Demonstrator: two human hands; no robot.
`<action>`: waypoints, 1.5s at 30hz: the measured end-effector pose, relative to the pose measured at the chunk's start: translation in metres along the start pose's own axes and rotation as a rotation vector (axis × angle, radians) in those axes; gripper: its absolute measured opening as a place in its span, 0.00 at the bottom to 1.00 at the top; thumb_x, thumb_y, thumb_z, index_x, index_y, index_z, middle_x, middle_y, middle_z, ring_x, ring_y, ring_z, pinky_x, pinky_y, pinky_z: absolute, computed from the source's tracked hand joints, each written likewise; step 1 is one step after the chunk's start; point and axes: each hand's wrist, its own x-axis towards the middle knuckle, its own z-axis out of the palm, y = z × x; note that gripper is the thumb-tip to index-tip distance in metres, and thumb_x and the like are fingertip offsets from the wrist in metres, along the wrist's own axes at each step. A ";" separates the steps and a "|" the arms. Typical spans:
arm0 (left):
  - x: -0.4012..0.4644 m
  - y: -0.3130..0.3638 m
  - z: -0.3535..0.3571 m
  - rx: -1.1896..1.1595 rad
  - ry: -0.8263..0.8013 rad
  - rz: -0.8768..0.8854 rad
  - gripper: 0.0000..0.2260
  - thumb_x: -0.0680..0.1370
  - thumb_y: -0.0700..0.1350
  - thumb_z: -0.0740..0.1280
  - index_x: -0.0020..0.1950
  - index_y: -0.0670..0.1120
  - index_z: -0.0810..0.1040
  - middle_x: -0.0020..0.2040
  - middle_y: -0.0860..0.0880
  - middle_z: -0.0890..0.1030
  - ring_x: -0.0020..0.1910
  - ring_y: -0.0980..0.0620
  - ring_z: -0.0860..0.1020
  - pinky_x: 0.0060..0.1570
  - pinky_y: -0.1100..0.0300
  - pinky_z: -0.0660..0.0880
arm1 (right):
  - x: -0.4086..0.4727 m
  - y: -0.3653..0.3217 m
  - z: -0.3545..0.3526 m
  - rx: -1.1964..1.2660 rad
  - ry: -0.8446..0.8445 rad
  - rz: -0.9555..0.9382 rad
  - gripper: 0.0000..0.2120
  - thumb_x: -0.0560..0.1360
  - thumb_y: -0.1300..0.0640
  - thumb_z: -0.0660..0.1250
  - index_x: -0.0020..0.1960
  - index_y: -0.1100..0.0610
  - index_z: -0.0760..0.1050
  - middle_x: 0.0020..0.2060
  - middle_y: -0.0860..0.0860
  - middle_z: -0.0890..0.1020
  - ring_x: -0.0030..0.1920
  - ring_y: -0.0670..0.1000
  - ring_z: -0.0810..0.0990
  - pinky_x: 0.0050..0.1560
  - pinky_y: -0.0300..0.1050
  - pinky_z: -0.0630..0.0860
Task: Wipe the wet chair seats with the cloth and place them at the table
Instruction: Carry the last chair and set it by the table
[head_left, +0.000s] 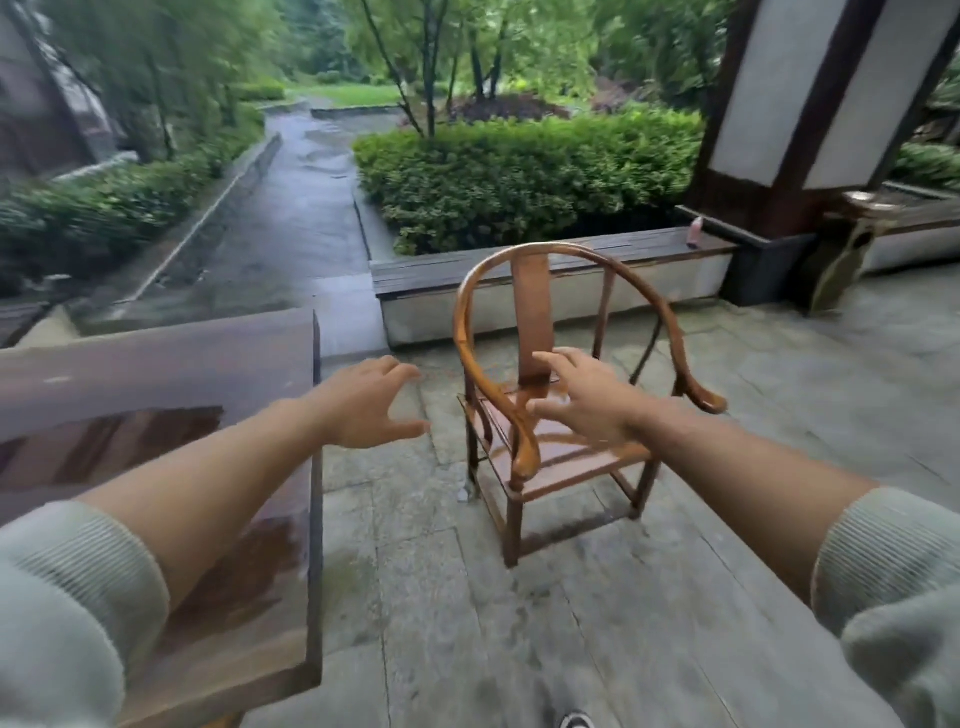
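Note:
A wooden armchair (535, 312) with a round horseshoe back stands on the stone floor ahead of me, its shiny seat (566, 457) facing right and toward me. My left hand (371, 402) is stretched out with fingers spread, just left of the chair's near armrest and apart from it. My right hand (582, 397) hovers over the seat with fingers spread and holds nothing. The dark wooden table (218, 353) fills the left side, its top glossy. No cloth is in view.
A low bench-like ledge (623, 254) runs behind the chair, with a small pink bottle (696, 231) on it. A dark pillar base (769, 260) stands at the right. Hedges and a wet path lie beyond. Stone paving spreads in front of and right of the chair.

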 end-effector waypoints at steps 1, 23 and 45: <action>0.020 -0.008 0.004 -0.007 -0.004 -0.023 0.40 0.71 0.73 0.59 0.76 0.52 0.60 0.73 0.46 0.68 0.70 0.45 0.68 0.68 0.49 0.68 | 0.029 0.013 0.000 0.011 -0.014 -0.021 0.40 0.77 0.32 0.64 0.83 0.46 0.54 0.82 0.52 0.58 0.80 0.57 0.59 0.79 0.63 0.59; 0.616 -0.331 0.072 -0.184 -0.107 0.195 0.35 0.75 0.62 0.66 0.77 0.49 0.61 0.72 0.46 0.68 0.70 0.46 0.67 0.69 0.49 0.67 | 0.706 0.124 0.048 0.318 0.124 0.541 0.31 0.77 0.33 0.64 0.68 0.55 0.72 0.66 0.59 0.76 0.66 0.63 0.77 0.65 0.57 0.75; 1.130 -0.184 0.131 0.026 -0.228 1.785 0.33 0.72 0.33 0.60 0.76 0.53 0.63 0.80 0.48 0.56 0.79 0.46 0.51 0.76 0.48 0.54 | 0.882 0.218 0.077 0.692 0.674 1.660 0.46 0.74 0.30 0.69 0.81 0.52 0.58 0.72 0.53 0.74 0.68 0.55 0.76 0.61 0.48 0.74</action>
